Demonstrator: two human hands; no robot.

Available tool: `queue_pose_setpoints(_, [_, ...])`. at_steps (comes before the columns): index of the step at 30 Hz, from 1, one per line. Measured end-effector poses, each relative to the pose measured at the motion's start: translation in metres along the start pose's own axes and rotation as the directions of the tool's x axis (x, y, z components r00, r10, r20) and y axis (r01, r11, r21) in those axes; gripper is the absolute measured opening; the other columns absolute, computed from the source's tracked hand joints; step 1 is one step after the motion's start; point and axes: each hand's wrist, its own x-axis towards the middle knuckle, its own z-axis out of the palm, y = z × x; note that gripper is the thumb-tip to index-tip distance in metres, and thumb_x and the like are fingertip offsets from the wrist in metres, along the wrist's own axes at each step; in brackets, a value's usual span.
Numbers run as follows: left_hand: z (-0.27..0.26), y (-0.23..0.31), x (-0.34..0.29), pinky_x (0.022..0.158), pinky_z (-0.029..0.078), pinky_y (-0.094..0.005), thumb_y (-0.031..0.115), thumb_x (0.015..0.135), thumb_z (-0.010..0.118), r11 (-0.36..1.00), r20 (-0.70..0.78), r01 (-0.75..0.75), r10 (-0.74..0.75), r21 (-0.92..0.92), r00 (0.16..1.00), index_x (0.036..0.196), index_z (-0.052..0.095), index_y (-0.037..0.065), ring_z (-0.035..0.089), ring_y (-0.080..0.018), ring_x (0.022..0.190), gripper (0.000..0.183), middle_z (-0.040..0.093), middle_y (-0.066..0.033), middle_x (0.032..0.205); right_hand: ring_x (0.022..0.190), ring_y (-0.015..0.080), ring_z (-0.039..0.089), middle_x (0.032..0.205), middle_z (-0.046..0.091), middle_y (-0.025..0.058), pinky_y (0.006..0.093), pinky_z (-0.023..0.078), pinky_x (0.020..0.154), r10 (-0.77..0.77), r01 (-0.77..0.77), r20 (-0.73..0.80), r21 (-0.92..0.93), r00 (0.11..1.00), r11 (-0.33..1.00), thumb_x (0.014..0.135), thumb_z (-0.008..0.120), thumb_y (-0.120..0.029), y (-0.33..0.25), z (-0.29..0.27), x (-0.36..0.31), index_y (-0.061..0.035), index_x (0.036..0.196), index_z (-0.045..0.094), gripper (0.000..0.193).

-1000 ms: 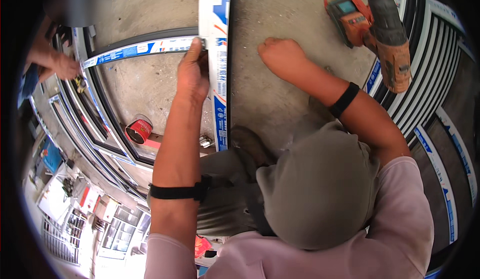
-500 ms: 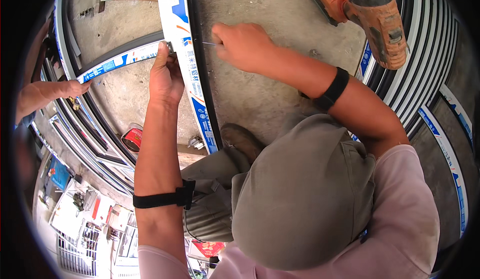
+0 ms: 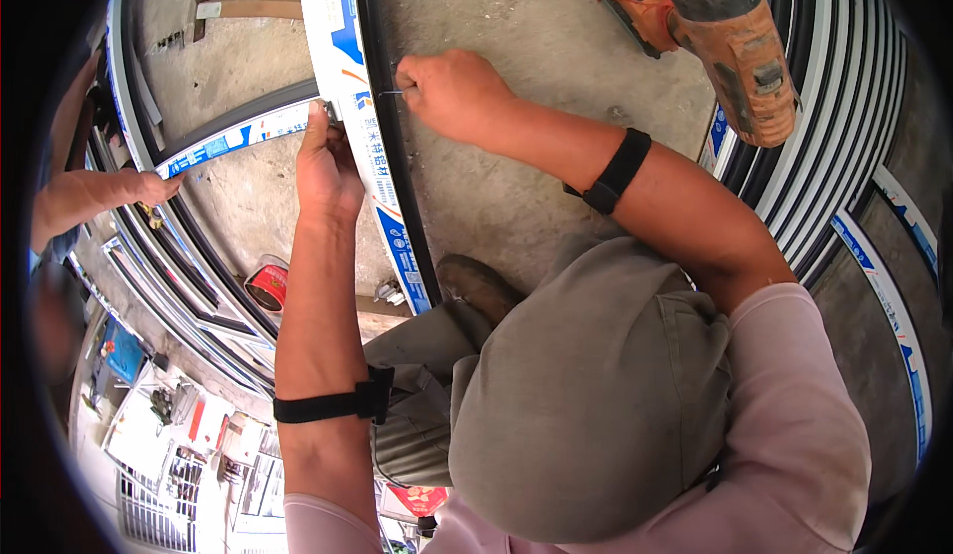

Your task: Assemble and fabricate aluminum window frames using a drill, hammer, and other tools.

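Observation:
A long aluminium profile (image 3: 372,162) with blue and white printed film and a dark edge runs from top to bottom near the middle. A shorter crossbar profile (image 3: 243,135) meets its left side. My left hand (image 3: 330,172) is closed on the crossbar's end at the joint, thumb on top and fingers partly hidden behind. On the other side, my right hand (image 3: 452,95) is closed, pinching a thin metal rod (image 3: 390,91) that points at the long profile's dark edge; its kind is too small to tell. Another person's hand (image 3: 151,189) holds the crossbar's far left end.
An orange and black cordless power tool (image 3: 735,53) is at the upper right. Stacked profiles (image 3: 844,97) lie beyond it. A hammer (image 3: 238,8) rests on the concrete floor at upper left. A red tin (image 3: 268,284) stands beside more frames at the left.
My right hand has moved left and slightly down, bringing the thin rod to the long profile's edge. My left hand keeps its hold on the crossbar. The whole view has shifted a little.

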Motion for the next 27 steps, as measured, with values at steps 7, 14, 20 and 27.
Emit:
queue_pose_setpoints(7, [0.004, -0.001, -0.001, 0.094, 0.046, -0.0383, 0.036, 0.1, 0.045, 1.0, -0.033, -0.005, 0.005, 0.001, 0.999, 0.12, 0.055, 0.005, 0.06, -0.024, 0.103, 0.038, 0.063, -0.0118, 0.111, 0.077, 0.0349, 0.065, 0.079, 0.067, 0.0146, 0.0455, 0.051, 0.07, -0.012, 0.012, 0.021, 0.012, 1.0, 1.0, 0.08, 0.062, -0.014, -0.004, -0.001, 0.004, -0.0067, 0.09, 0.065, 0.012])
queue_pose_setpoints(14, [0.009, -0.002, 0.0, 0.092, 0.048, -0.0382, 0.037, 0.099, 0.047, 0.999, -0.036, -0.025, 0.024, -0.022, 0.999, 0.117, 0.056, 0.005, 0.061, -0.0242, 0.1, 0.038, 0.065, -0.0117, 0.108, 0.083, 0.036, 0.065, 0.085, 0.068, 0.0171, 0.0451, 0.051, 0.072, 0.047, -0.048, 0.019, 0.052, 0.999, 0.998, 0.08, 0.065, -0.015, -0.015, 0.002, 0.016, -0.0021, 0.1, 0.059, 0.024])
queue_pose_setpoints(20, [0.007, -0.003, -0.002, 0.09, 0.049, -0.0357, 0.038, 0.096, 0.053, 0.999, -0.017, -0.006, 0.005, -0.039, 1.0, 0.115, 0.059, 0.005, 0.063, -0.0222, 0.096, 0.038, 0.067, -0.0096, 0.104, 0.083, 0.0308, 0.067, 0.083, 0.068, 0.0162, 0.0377, 0.051, 0.075, 0.152, -0.157, 0.041, 0.187, 0.988, 0.97, 0.076, 0.073, -0.027, -0.001, 0.003, 0.004, 0.0011, 0.102, 0.059, 0.041])
queue_pose_setpoints(27, [0.01, -0.002, -0.006, 0.083, 0.051, -0.0338, 0.035, 0.095, 0.056, 0.998, -0.034, 0.0, -0.002, -0.059, 0.999, 0.109, 0.062, 0.005, 0.064, -0.0195, 0.089, 0.034, 0.068, -0.0079, 0.098, 0.068, 0.0255, 0.065, 0.072, 0.067, 0.0113, 0.0375, 0.049, 0.062, 0.06, -0.065, 0.062, 0.088, 0.996, 0.994, 0.082, 0.067, -0.026, 0.002, -0.002, 0.005, -0.0033, 0.09, 0.066, 0.024])
